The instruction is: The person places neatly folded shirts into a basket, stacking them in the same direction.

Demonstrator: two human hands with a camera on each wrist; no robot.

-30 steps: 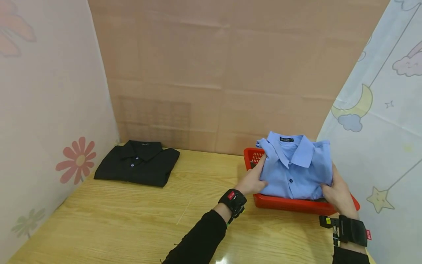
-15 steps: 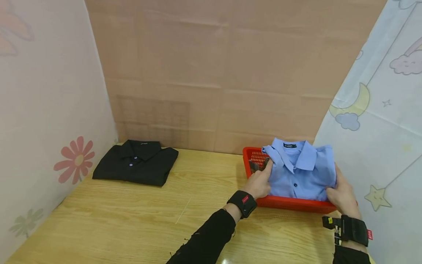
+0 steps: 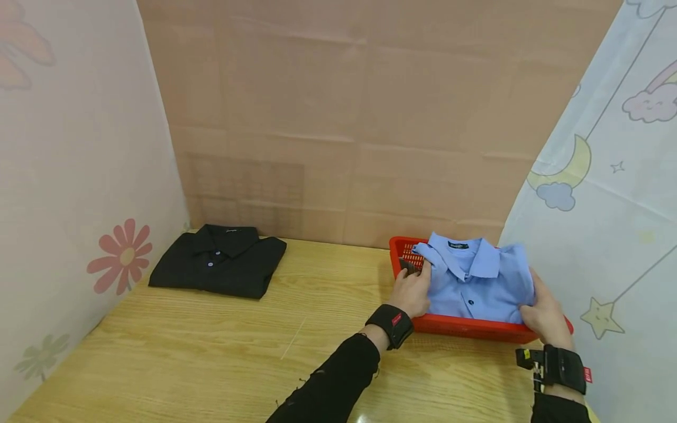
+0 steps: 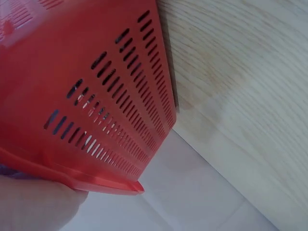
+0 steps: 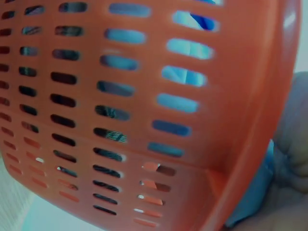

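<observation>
A folded light-blue button-up shirt [image 3: 476, 282] lies in a red slotted plastic basket [image 3: 476, 329], its collar toward the back. My left hand [image 3: 412, 291] reaches over the basket's near left rim. Its extended fingers touch the shirt's left edge, with some beside it over dark cloth. In the left wrist view, part of that hand [image 4: 36, 204] shows beside the basket rim. My right hand [image 3: 545, 308] grips the shirt's right side, thumb in front and other fingers mostly hidden. Close to the rim in the right wrist view is the same hand [image 5: 291, 178], with blue cloth beside it.
Dark patterned cloth [image 3: 407, 265] shows at the basket's left, under the blue shirt. A folded black shirt [image 3: 222, 261] lies on the wooden table [image 3: 211, 352] at the back left. Brown paper [image 3: 338, 117] hangs behind, and a printed sheet [image 3: 608, 235] stands close on the right.
The blue shirt has sunk lower into the basket, shifting right and then slightly left. My left hand has moved from the shirt's front to its left edge, fingers now spread more.
</observation>
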